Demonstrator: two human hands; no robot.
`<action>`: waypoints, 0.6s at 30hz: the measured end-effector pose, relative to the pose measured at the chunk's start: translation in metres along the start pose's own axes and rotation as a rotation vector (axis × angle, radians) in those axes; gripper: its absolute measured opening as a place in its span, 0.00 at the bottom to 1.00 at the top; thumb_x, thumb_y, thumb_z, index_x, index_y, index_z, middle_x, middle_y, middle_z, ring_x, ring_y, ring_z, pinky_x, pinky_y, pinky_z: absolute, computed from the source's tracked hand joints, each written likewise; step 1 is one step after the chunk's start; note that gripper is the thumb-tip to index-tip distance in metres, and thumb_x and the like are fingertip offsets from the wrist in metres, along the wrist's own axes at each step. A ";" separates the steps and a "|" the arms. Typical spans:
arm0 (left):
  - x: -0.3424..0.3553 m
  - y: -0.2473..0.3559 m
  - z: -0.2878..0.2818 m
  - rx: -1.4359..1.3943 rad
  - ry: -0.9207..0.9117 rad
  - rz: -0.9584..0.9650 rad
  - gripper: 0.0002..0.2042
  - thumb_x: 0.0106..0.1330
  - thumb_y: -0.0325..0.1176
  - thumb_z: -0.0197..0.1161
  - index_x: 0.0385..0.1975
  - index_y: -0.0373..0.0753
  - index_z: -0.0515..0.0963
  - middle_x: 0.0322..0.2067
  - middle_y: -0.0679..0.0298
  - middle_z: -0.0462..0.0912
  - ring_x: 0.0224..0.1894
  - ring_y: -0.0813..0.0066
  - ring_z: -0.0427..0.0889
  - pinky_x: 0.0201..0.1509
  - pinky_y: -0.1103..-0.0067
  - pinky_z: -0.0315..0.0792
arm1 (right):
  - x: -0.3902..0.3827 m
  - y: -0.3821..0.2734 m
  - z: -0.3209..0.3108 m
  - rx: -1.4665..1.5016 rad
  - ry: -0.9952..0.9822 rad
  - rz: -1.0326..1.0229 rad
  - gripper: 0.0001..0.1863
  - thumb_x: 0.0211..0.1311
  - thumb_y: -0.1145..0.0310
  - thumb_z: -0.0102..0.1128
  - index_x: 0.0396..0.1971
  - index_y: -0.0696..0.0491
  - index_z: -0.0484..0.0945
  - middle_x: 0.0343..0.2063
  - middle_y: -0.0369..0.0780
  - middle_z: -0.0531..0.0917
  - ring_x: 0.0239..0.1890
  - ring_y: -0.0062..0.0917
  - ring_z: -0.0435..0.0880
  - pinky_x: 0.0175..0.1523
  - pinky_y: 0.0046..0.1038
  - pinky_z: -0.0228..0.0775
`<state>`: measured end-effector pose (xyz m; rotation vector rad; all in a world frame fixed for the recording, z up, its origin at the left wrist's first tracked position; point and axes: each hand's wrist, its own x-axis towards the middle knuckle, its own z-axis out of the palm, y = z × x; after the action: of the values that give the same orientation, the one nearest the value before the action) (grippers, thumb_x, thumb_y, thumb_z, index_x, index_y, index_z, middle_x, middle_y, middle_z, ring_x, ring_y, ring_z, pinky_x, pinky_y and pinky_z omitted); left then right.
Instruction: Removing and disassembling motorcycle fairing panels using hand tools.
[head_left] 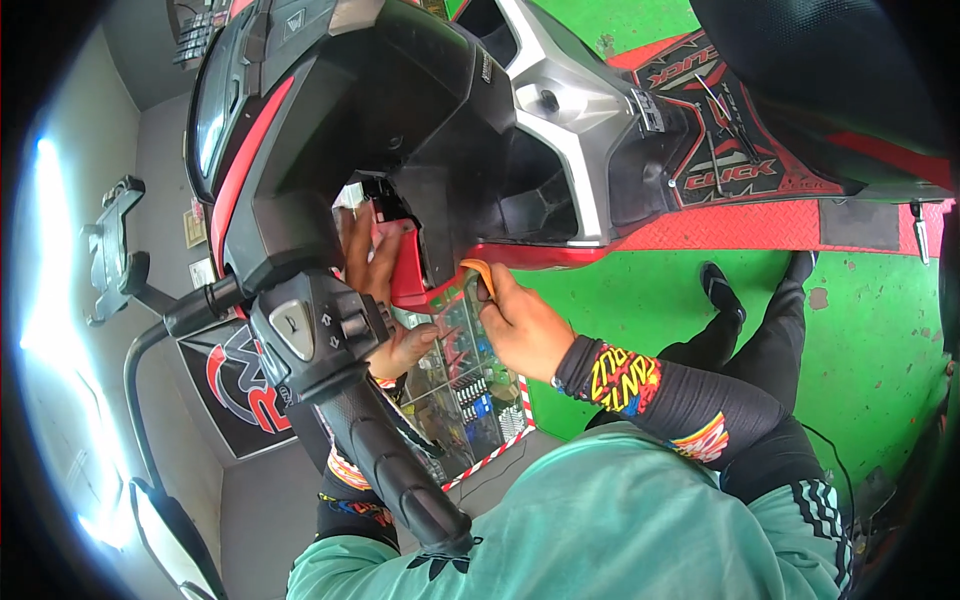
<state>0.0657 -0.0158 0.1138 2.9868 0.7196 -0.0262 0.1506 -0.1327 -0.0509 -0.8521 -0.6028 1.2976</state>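
A thin, curved orange strip, like a plastic pry tool (pixel 479 268), is gripped in my right hand (pixel 525 325). Its tip lies at the lower edge of the red body panel (pixel 408 272) of a black and red scooter (pixel 395 95). Behind the handlebar, my left hand (pixel 382 262) has its fingers stretched out over the panel, next to an opening with black parts (pixel 388 200) inside. The handlebar grip (pixel 395 460) and switch housing (pixel 310 335) hide part of my left wrist and forearm.
Below my hands stands a glass display case (pixel 470 400) with small parts and a red-and-white striped edge. A mirror (pixel 170 535) and phone holder (pixel 115 250) stick out on the left. Two long thin tools (pixel 735 120) lie on the scooter's footboard. The floor (pixel 640 300) is green.
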 end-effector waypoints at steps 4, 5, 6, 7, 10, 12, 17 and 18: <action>0.021 -0.032 0.016 -0.080 -0.068 0.155 0.45 0.56 0.68 0.67 0.58 0.31 0.70 0.60 0.43 0.69 0.67 0.44 0.68 0.72 0.48 0.56 | 0.010 -0.018 -0.037 -0.143 -0.155 0.086 0.16 0.68 0.70 0.49 0.51 0.63 0.65 0.30 0.60 0.80 0.37 0.58 0.81 0.43 0.50 0.71; 0.023 -0.026 0.014 -0.098 -0.024 0.155 0.43 0.50 0.61 0.75 0.57 0.31 0.71 0.54 0.46 0.72 0.60 0.49 0.73 0.68 0.53 0.63 | 0.012 -0.030 -0.045 -0.236 -0.216 0.070 0.16 0.68 0.70 0.49 0.50 0.63 0.65 0.30 0.60 0.80 0.37 0.58 0.80 0.42 0.50 0.71; 0.025 -0.019 0.008 -0.088 -0.029 0.151 0.43 0.50 0.61 0.75 0.57 0.31 0.71 0.54 0.46 0.72 0.60 0.49 0.73 0.68 0.53 0.63 | 0.012 -0.036 -0.049 -0.329 -0.276 0.053 0.15 0.68 0.70 0.49 0.50 0.63 0.64 0.29 0.59 0.80 0.37 0.59 0.80 0.42 0.51 0.70; 0.029 -0.012 -0.001 -0.149 -0.091 0.118 0.43 0.46 0.56 0.78 0.56 0.31 0.71 0.52 0.47 0.72 0.55 0.51 0.74 0.64 0.56 0.65 | 0.007 -0.038 -0.048 -0.285 -0.292 0.024 0.14 0.68 0.70 0.49 0.49 0.62 0.64 0.29 0.59 0.80 0.37 0.59 0.80 0.42 0.50 0.71; 0.040 -0.009 -0.010 -0.174 -0.175 0.134 0.42 0.40 0.47 0.82 0.55 0.32 0.72 0.48 0.49 0.73 0.49 0.55 0.76 0.58 0.61 0.70 | -0.006 -0.051 -0.039 -0.118 -0.242 0.100 0.15 0.68 0.69 0.50 0.47 0.65 0.66 0.28 0.58 0.83 0.35 0.54 0.84 0.42 0.51 0.73; 0.047 -0.015 -0.006 -0.151 -0.204 0.200 0.42 0.37 0.43 0.83 0.55 0.33 0.72 0.47 0.50 0.73 0.46 0.56 0.76 0.55 0.63 0.71 | -0.009 -0.046 -0.029 -0.129 -0.164 0.044 0.17 0.69 0.68 0.50 0.48 0.67 0.64 0.29 0.59 0.82 0.35 0.55 0.84 0.43 0.51 0.72; 0.036 -0.024 -0.001 -0.175 -0.120 0.237 0.39 0.39 0.43 0.83 0.53 0.34 0.74 0.50 0.48 0.74 0.48 0.53 0.77 0.53 0.62 0.73 | -0.011 -0.056 -0.017 -0.187 -0.254 0.142 0.20 0.69 0.68 0.49 0.48 0.70 0.60 0.27 0.62 0.81 0.35 0.58 0.83 0.43 0.52 0.72; 0.035 -0.025 0.000 -0.176 -0.118 0.239 0.39 0.39 0.43 0.83 0.53 0.34 0.74 0.50 0.48 0.74 0.48 0.53 0.77 0.53 0.62 0.73 | -0.010 -0.057 -0.015 -0.191 -0.268 0.147 0.21 0.69 0.68 0.49 0.50 0.70 0.58 0.26 0.62 0.80 0.35 0.58 0.83 0.43 0.52 0.72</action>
<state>0.0859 0.0227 0.1110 2.8509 0.3317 -0.1177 0.1935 -0.1479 -0.0126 -0.8978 -0.9003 1.5192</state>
